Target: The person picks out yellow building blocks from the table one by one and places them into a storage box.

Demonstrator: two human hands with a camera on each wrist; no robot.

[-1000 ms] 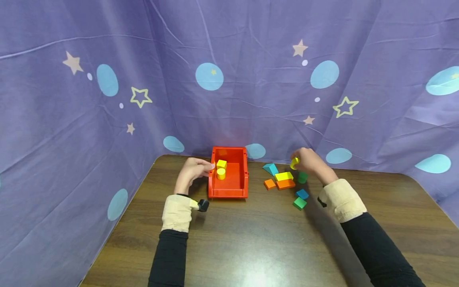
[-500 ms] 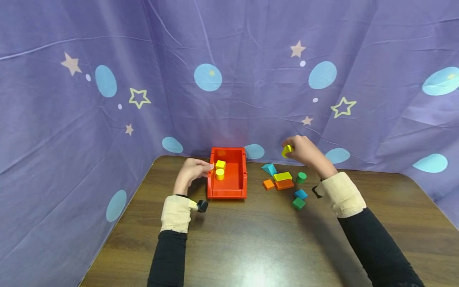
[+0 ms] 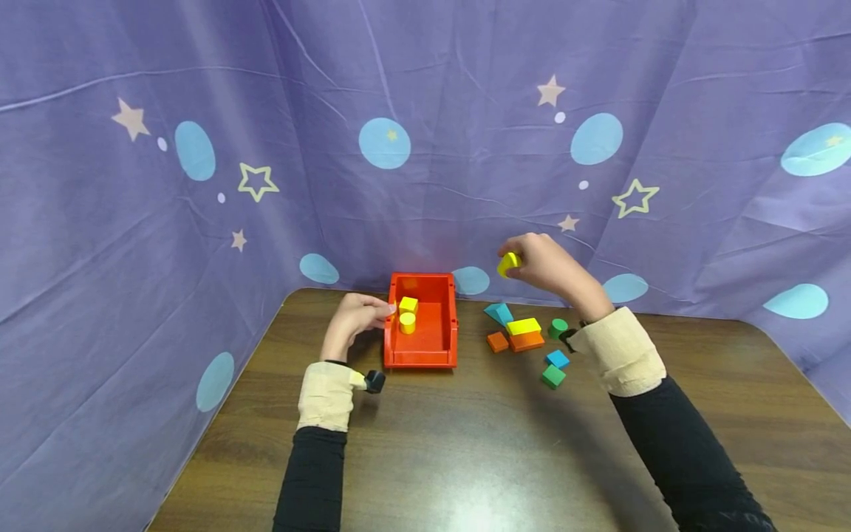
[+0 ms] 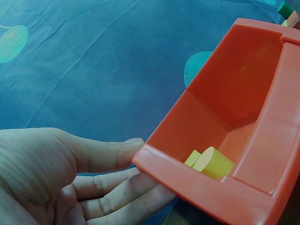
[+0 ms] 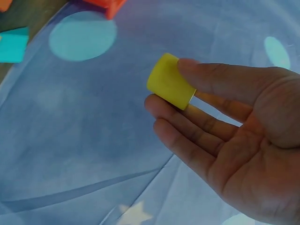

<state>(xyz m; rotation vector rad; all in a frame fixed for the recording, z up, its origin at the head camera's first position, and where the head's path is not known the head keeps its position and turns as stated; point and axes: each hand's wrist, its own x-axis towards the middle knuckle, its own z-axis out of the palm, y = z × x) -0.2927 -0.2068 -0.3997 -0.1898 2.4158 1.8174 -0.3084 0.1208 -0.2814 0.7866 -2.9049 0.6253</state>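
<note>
My left hand pinches the left rim of a red bin between thumb and fingers; the left wrist view shows the thumb on top of the rim. Inside the bin lie a yellow cube and a yellow cylinder. Raised above the table near the back, my right hand pinches a yellow cylindrical block between thumb and fingertips. Part of that block is covered by the thumb.
Right of the bin lie a light blue triangular block, a yellow block, orange blocks, a green cylinder, a blue block and a green block. A purple patterned cloth hangs behind the table.
My right hand has lifted the yellow cylindrical block from beside the green cylinder and carried it up and left, toward the bin. The left hand has stayed on the rim.
</note>
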